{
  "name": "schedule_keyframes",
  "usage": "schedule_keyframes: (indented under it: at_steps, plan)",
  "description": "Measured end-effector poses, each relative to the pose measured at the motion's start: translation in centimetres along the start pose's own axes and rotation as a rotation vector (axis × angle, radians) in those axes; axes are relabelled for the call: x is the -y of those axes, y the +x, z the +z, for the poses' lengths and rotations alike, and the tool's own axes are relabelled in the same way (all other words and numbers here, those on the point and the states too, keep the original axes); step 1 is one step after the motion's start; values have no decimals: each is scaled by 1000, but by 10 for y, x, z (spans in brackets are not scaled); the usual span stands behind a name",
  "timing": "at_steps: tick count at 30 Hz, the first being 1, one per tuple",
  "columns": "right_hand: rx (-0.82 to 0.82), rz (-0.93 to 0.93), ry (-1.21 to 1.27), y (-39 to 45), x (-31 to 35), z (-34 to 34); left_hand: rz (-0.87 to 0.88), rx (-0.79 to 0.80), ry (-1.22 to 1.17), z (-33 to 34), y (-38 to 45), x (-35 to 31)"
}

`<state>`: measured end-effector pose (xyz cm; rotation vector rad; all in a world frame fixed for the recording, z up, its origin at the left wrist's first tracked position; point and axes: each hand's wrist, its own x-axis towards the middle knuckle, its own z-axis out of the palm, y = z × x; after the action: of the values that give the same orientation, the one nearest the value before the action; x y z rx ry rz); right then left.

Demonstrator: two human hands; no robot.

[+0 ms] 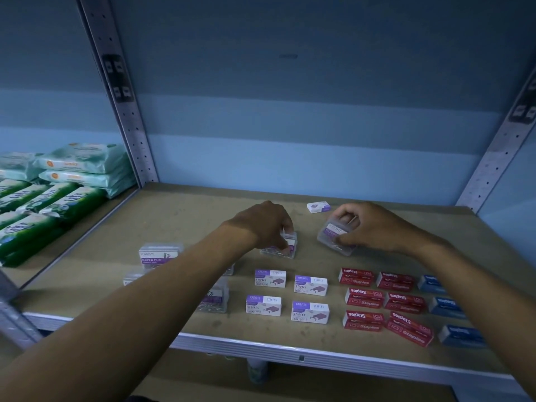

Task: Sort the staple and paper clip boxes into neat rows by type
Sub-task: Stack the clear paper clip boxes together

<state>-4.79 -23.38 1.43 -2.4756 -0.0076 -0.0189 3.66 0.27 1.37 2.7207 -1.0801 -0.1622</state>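
On the brown shelf board [185,216] against a blue wall, the left hand [262,224] pinches one clear paper clip box [285,246] and the right hand [374,227] grips another [333,235] (both show clips inside). Better to set them squarely beside the upright paper clip box [159,255], away from the white staple boxes [269,278].

We see 2 bare arms coming in from the lower edge of the view, each ending in a bare hand. The left hand [262,224] and the right hand [368,227] wear no gloves, and we find no rings on the fingers that show. Both wrists are bare too, with no watch, band or bracelet. No sleeve covers either forearm as far back as the view reaches. The fingernails that show look short and plain.
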Motion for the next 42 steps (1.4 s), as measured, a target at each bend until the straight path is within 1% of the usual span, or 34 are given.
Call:
schedule_keyframes:
  at_steps: [8, 14, 22, 31, 36, 42]
  plan:
    - [62, -22, -76, 5, 5, 8, -9, -8, -19, 1, -3, 0]
    - [76, 1, -145, 7, 5, 7, -6, 0, 20, 0, -6, 1]
    - [54, 18, -185, 7, 12, 7, -24, -23, -62, -10, -16, 17]
    - [66, -30, -132, 21, 53, 18, -75, -77, -67, -42, -36, 52]
    - [80, -84, -118, 39, 80, 39, -132, -95, -30, -62, -56, 81]
    - [90, -100, -79, 59, 107, 66, -197, -97, 2, -75, -78, 106]
